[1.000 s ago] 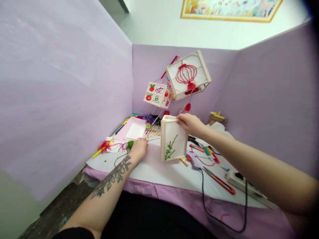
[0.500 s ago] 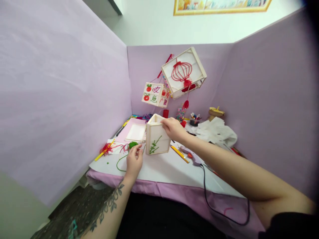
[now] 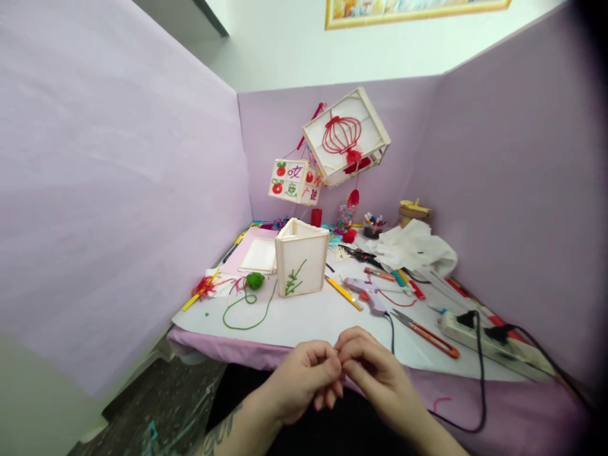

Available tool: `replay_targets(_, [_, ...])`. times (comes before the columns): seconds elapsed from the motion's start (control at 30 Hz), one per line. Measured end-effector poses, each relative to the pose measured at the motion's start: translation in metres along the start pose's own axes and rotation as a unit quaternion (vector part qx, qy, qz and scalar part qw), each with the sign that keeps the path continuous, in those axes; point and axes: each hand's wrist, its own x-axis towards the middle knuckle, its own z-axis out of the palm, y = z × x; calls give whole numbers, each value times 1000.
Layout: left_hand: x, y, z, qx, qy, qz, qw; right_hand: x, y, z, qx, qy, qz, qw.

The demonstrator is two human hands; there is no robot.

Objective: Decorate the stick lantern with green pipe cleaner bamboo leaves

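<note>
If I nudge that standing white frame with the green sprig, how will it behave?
The white frame is probably light, being open-topped with thin-looking panels. Pushed high, it might tip, since it stands upright. Its slim edge strips probably keep it stiff.

Left hand (image 3: 306, 380), right hand (image 3: 377, 373), fingertips (image 3: 333, 366) together, fingers curled, forearms angled inward, tattooed left forearm (image 3: 228, 430)

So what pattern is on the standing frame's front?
A green sprig, clearest in the head view.
</note>
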Motion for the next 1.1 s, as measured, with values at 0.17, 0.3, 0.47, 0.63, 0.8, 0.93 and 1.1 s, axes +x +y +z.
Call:
replay_targets(0.17, [-10, 5, -1, 23, -39, -21, 999, -3, 1, -5, 73, -6, 10, 997])
replay_targets(0.3, [-16, 14, 3, 72, -29, -16, 997, -6, 3, -4, 99, 23, 0, 995])
replay_targets(0.47, [-17, 24, 8, 91, -1, 25, 996, -8, 17, 10, 199, 58, 14, 978])
replay_targets(0.63, [-20, 34, 9, 128, 9, 49, 991, -2, 25, 19, 298, 54, 23, 953])
replay_targets(0.8, [-28, 46, 11, 222, 13, 62, 973, 5, 16, 10, 216, 41, -36, 975])
replay_targets(0.93, [-33, 53, 12, 271, 6, 48, 961, 8, 8, 4, 187, 11, -76, 979])
replay_targets(1.1, [-35, 54, 13, 200, -31, 30, 979, 6, 5, 2, 213, -4, -80, 974])
